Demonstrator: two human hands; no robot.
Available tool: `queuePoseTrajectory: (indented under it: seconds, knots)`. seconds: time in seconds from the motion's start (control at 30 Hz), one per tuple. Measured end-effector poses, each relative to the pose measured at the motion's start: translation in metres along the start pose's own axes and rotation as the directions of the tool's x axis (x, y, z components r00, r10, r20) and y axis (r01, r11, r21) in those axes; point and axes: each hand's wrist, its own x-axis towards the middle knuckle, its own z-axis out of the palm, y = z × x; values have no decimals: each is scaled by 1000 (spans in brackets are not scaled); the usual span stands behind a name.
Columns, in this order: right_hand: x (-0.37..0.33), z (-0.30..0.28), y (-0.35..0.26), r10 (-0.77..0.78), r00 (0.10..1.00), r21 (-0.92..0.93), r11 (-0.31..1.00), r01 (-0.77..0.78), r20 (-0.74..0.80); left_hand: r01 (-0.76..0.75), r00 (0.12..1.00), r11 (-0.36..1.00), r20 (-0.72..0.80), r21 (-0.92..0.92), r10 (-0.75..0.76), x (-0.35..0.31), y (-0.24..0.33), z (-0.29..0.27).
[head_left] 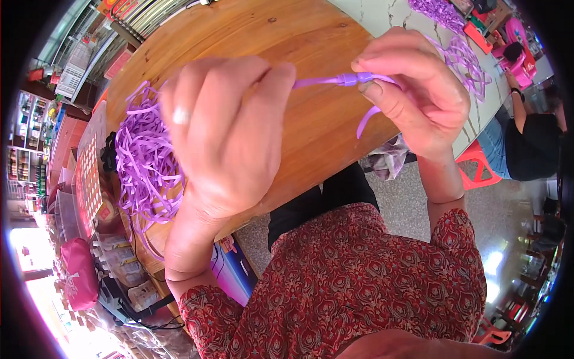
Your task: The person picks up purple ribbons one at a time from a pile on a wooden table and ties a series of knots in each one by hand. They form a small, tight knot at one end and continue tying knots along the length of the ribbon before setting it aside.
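A narrow purple strap [317,81] is stretched between my two hands above the wooden table. On it sits a small purple plastic clasp [345,79], close to my right fingertips. My left hand [230,134], with a ring on one finger, is closed on the strap's left part; the fingers are slightly blurred. My right hand [421,90] pinches the strap between thumb and forefinger, right beside the clasp. A loose strap end hangs below the right thumb. Left of my left wrist lies a heap of purple straps [146,164].
The round wooden table [326,36] adjoins a white marble-patterned table [478,128] bearing more purple straps [469,66]. A person in dark clothing [535,146] sits at the right, near a red plastic stool [478,167]. Stocked shelves [30,137] line the left side.
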Motion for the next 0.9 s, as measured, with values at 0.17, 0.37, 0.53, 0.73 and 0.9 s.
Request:
queuePoseTrajectory:
  seconds: [0.17,0.37,0.53,0.73,0.9]
  knots:
    - [5,-8,-4,-150,989,-130,980,148,1,-197,949,900,-156,388,275,-11,-3,15]
    - [-2,-12,9,-111,994,-37,993,110,-6,294,954,787,120,-542,-274,-10,22,3]
    - [-4,-11,10,-85,996,71,994,86,-14,575,768,184,449,-797,-455,7,31,25]
    - [-8,-18,5,-153,986,-54,986,156,60,630,689,-62,594,-774,-415,10,35,24]
    - [-14,-15,3,-25,999,36,999,24,22,675,696,199,523,-711,-492,14,38,26]
